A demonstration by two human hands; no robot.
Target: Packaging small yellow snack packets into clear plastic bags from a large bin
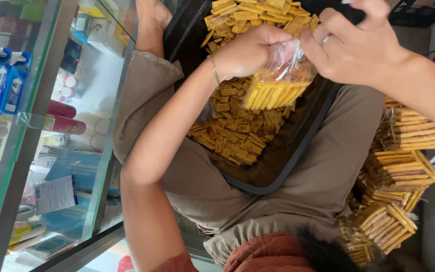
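Left hand: we see it closed in a fist around the gathered neck of a clear plastic bag, fingers pressed together on the film.
Right hand: its fingertips pinch the same neck from the other side — a ring shows on one finger.
Bag: it hangs between the two hands, just above the tray, filled with flat yellow crackers stacked on edge in a neat row.
Handling, as we judge it: the bag looks light; the film is thin, soft and probably slippery, so it will sag wherever it is unsupported.
Contents: the crackers appear stiff yet brittle — squeezing the sides would likely snap them.
Where to hold: we would take it at the twisted neck above the stack, or cradle it from beneath, never across the middle.
Tray: a dark, rimmed container resting on the lap, holding a loose heap of the same crackers under the bag.
Filled packs: a pile of similar bags lies on the floor beside the person's right leg.
Glass cabinet: it stands to the person's left, with boxes and tubes on its shelves.
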